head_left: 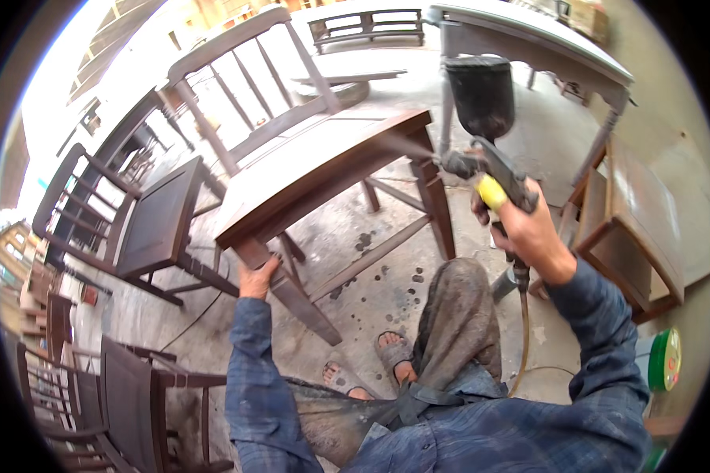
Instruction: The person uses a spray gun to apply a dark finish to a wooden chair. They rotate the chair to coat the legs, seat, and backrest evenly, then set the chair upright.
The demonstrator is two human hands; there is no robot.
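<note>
In front of me a dark brown wooden chair (323, 175) with a spindle back stands tilted. My left hand (258, 277) grips its near left leg, just under the seat corner. My right hand (523, 229) is closed around a spray gun (497, 172) with a black cup (481, 93) on top and a patch of yellow on it. From its nozzle a pale mist reaches the right part of the seat's front edge. A brownish hose (524, 339) hangs down from the gun's handle.
More dark chairs stand to the left (154, 217) and lower left (134, 402). A grey table (536, 39) is at the far right, with a brown wooden piece (631, 225) nearer. A green-and-white bucket (661, 359) sits at right. Dark spots mark the concrete floor (371, 311).
</note>
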